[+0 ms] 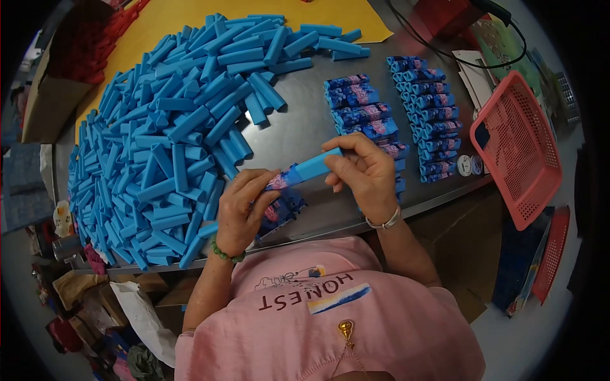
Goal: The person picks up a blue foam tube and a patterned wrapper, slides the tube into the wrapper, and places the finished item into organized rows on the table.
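My left hand (243, 206), with a green bead bracelet at the wrist, pinches a dark blue and pink printed sleeve (283, 178). Out of this sleeve sticks a plain blue bar (311, 166), tilted up to the right. Thumb and fingers of my right hand (363, 171) are closed on the bar's far end. More printed sleeves (279, 213) lie under and beside my left hand, partly hidden by it. To the left spreads a large heap of similar blue bars (171, 152).
Printed pieces stand in a row (362, 105) behind my right hand and in a second stack (435, 114) farther right. A pink plastic basket (481, 136) leans at the table's right edge, near two small round items (470, 166). Yellow sheeting (152, 28) lies behind the heap.
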Motion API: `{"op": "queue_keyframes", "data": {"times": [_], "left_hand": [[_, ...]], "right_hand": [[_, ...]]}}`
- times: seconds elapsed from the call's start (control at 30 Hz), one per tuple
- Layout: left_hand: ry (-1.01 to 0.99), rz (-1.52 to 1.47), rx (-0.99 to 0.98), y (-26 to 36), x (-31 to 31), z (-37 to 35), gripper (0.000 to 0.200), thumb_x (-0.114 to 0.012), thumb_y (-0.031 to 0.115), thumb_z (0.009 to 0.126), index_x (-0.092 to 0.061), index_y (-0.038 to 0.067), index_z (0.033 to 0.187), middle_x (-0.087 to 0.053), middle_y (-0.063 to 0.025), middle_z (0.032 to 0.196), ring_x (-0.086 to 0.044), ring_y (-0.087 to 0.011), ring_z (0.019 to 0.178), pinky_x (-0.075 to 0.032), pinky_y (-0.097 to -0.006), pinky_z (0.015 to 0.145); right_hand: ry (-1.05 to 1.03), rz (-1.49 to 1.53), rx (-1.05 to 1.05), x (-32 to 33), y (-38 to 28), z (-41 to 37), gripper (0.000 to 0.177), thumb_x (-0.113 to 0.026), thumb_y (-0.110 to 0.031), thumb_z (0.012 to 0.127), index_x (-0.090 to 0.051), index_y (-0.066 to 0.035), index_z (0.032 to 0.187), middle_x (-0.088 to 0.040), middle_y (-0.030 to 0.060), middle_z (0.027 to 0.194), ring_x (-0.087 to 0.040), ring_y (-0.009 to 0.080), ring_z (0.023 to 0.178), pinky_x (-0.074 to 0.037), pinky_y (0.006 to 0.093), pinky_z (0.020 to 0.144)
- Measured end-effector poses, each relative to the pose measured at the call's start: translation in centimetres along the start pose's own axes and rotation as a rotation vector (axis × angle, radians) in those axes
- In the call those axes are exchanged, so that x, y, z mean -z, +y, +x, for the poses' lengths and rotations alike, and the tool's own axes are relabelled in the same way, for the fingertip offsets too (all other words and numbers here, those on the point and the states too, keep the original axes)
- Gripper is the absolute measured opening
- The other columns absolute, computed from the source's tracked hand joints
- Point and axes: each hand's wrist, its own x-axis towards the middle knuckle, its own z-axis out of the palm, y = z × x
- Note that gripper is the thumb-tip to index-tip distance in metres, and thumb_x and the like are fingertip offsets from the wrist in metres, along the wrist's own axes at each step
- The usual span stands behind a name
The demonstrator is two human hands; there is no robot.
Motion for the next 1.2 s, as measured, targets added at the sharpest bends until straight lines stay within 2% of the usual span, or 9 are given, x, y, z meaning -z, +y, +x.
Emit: {"op": "queue_keyframes", "data": {"times": [0.17, 0.23, 0.27, 0.33, 0.77, 0.87, 0.93, 1.07, 1.2], "left_hand": [[-0.046, -0.592, 0.345, -0.5, -0.6, -0.1, 0.033, -0.072, 0.001, 0.076, -0.066, -0.001, 0.108, -0.064, -0.0083, 0.099, -0.059, -0.0159, 0.089, -0.045, -0.0259, 0.081], [-0.024, -0.645, 0.37, -0.7, -0.3, -0.1, 0.033, -0.073, 0.001, 0.075, -0.067, -0.001, 0.107, -0.064, -0.0075, 0.1, -0.058, -0.0151, 0.091, -0.045, -0.0256, 0.082], [-0.003, -0.696, 0.394, -0.7, -0.2, -0.2, 0.032, -0.073, 0.002, 0.075, -0.067, -0.001, 0.107, -0.063, -0.0067, 0.101, -0.057, -0.0144, 0.093, -0.044, -0.0254, 0.083], [-0.008, -0.71, 0.406, -0.5, -0.2, -0.1, 0.032, -0.074, 0.002, 0.075, -0.068, 0.0, 0.106, -0.063, -0.0067, 0.1, -0.057, -0.0146, 0.093, -0.045, -0.0256, 0.084], [0.017, -0.641, 0.345, 0.0, -1.1, 0.2, 0.03, -0.074, 0.002, 0.074, -0.069, 0.0, 0.104, -0.063, -0.0082, 0.099, -0.058, -0.0159, 0.092, -0.045, -0.0266, 0.084], [0.009, -0.595, 0.299, -0.3, -1.2, 0.4, 0.029, -0.074, 0.002, 0.074, -0.069, 0.0, 0.103, -0.063, -0.0086, 0.1, -0.058, -0.016, 0.093, -0.045, -0.0271, 0.083], [-0.007, -0.589, 0.258, -0.1, -1.3, 0.8, 0.029, -0.073, 0.002, 0.075, -0.068, 0.0, 0.103, -0.063, -0.0086, 0.1, -0.058, -0.0163, 0.094, -0.046, -0.0274, 0.083], [0.032, -0.487, 0.207, 0.2, -1.4, 2.5, 0.036, -0.071, 0.005, 0.079, -0.063, 0.002, 0.114, -0.061, -0.0093, 0.106, -0.059, -0.0197, 0.098, -0.047, -0.03, 0.083], [0.11, -0.205, 0.192, -1.7, -0.6, 5.1, 0.038, -0.067, 0.006, 0.082, -0.059, 0.003, 0.119, -0.059, -0.0108, 0.109, -0.058, -0.0219, 0.101, -0.048, -0.0323, 0.082]], "right_hand": [[-0.086, -0.093, 0.03, -1.1, 0.7, -0.1, 0.017, -0.057, -0.003, 0.09, -0.061, 0.005, 0.105, -0.062, 0.0101, 0.096, -0.065, 0.0099, 0.067, -0.051, 0.0183, 0.051], [-0.121, 0.288, -0.19, -0.7, 0.8, 0.3, 0.019, -0.053, -0.006, 0.094, -0.06, 0.005, 0.108, -0.063, 0.0103, 0.092, -0.067, 0.0132, 0.07, -0.053, 0.0196, 0.053], [-0.121, 0.288, -0.191, -0.6, 1.0, 0.3, 0.019, -0.053, -0.006, 0.094, -0.06, 0.005, 0.108, -0.063, 0.0103, 0.092, -0.067, 0.0132, 0.07, -0.053, 0.0196, 0.053], [-0.18, 0.411, -0.313, -0.4, 1.5, 0.3, 0.021, -0.049, -0.007, 0.096, -0.059, 0.004, 0.11, -0.064, 0.0105, 0.089, -0.068, 0.0157, 0.071, -0.054, 0.021, 0.052], [-0.183, 0.362, -0.299, -1.6, 2.3, -0.2, 0.02, -0.05, -0.003, 0.094, -0.058, 0.003, 0.112, -0.064, 0.0092, 0.089, -0.068, 0.0155, 0.071, -0.054, 0.0208, 0.053], [-0.088, 0.103, -0.087, -1.8, 1.2, 0.0, 0.02, -0.057, -0.002, 0.089, -0.061, 0.001, 0.108, -0.063, 0.0081, 0.09, -0.066, 0.0166, 0.075, -0.052, 0.0234, 0.057], [-0.204, -0.476, 0.406, -1.3, 0.3, 0.6, 0.02, -0.065, -0.001, 0.08, -0.065, -0.002, 0.101, -0.061, 0.008, 0.091, -0.062, 0.019, 0.078, -0.05, 0.0275, 0.062], [-0.169, -0.598, 0.499, 1.4, -1.1, 3.7, 0.015, -0.068, -0.002, 0.075, -0.067, -0.002, 0.09, -0.06, 0.0079, 0.087, -0.059, 0.0186, 0.076, -0.047, 0.0273, 0.063], [0.047, -0.631, 0.33, 6.4, -2.7, 9.7, 0.011, -0.068, -0.005, 0.077, -0.067, -0.002, 0.087, -0.061, 0.0048, 0.085, -0.057, 0.0126, 0.073, -0.046, 0.0241, 0.065]]}}
